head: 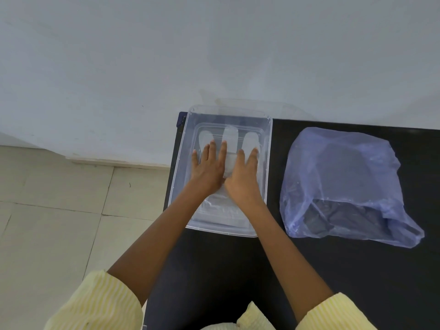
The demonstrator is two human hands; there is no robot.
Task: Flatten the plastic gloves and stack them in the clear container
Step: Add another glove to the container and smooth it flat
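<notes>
The container [267,148] is clear, glossy hard plastic with smooth walls. The gloves [229,139] in it are thin, cloudy plastic film. The bag [345,177] is translucent bluish-purple film, wrinkled and faintly shiny. The table [357,270] is matt black; the sleeves [95,303] are pale yellow striped cloth.
</notes>
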